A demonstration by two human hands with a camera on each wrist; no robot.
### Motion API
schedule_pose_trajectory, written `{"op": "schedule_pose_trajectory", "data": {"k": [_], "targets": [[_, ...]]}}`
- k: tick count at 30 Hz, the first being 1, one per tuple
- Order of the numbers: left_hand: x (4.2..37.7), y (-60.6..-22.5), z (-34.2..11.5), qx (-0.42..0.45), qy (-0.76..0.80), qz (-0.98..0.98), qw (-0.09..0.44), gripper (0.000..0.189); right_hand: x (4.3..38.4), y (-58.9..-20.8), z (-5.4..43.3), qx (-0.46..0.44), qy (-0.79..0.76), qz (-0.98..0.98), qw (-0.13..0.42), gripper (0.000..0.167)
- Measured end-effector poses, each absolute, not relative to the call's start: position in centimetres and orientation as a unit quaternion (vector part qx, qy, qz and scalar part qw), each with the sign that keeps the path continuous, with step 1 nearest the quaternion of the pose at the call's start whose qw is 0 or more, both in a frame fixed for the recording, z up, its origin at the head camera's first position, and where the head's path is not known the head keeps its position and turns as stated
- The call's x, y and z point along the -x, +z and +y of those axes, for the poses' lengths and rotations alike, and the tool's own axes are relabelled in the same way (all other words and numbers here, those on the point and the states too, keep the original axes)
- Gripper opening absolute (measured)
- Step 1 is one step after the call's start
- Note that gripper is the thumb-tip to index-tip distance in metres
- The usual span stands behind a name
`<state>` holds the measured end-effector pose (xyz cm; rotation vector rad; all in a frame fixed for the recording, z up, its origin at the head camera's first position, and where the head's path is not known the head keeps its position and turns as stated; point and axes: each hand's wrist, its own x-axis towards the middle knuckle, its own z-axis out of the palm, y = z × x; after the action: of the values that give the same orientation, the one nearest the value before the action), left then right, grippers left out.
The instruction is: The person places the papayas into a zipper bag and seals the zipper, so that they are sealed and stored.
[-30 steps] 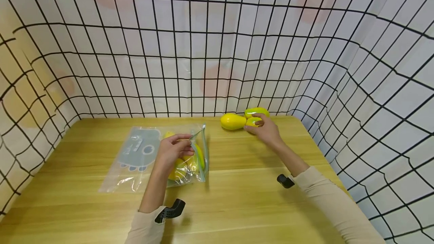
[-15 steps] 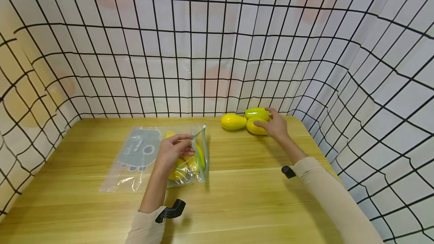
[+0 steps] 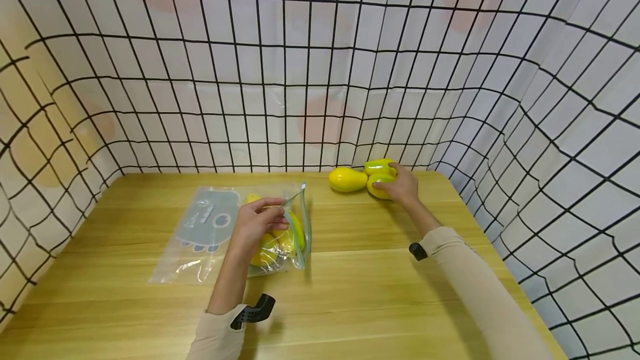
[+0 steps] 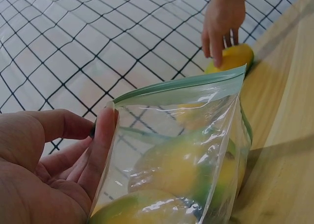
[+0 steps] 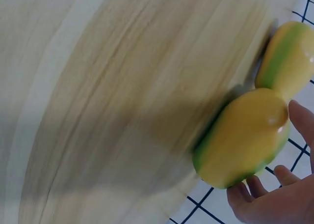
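Observation:
My left hand point(image 3: 257, 224) pinches the edge of a clear zip bag point(image 3: 200, 215) by its mouth. The green zip strip point(image 4: 181, 86) stands apart from the other side in the left wrist view. Inside the bag lie several yellow-green mangoes point(image 4: 171, 167). At the back of the table my right hand point(image 3: 406, 185) grips the nearest of three loose mangoes point(image 5: 245, 138), thumb on one side and fingertips at its end. A yellow mango point(image 3: 346, 180) touches it on the left, and a greener mango point(image 3: 378, 166) lies right behind.
The wooden table point(image 3: 350, 293) ends at a black wire grid point(image 3: 285, 82) with white sheeting behind it. More grid rises along the left and right sides. A grey-blue cartoon print point(image 3: 210, 218) marks the flat part of the bag.
My right hand moved from over the left end of the near mango to its right end, and its fingers have drawn in around it. The left hand and bag have stayed put.

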<state>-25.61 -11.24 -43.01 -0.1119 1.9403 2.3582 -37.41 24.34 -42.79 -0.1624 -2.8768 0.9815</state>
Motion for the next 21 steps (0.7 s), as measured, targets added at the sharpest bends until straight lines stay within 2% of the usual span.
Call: {"op": "schedule_pose_trajectory", "data": {"k": [21], "targets": [[25.57,-43.00,-11.22,0.032,0.768,0.638,0.043,0.030,36.58,-43.68,24.13,0.038,0.294,-0.954,0.049,0.077]]}}
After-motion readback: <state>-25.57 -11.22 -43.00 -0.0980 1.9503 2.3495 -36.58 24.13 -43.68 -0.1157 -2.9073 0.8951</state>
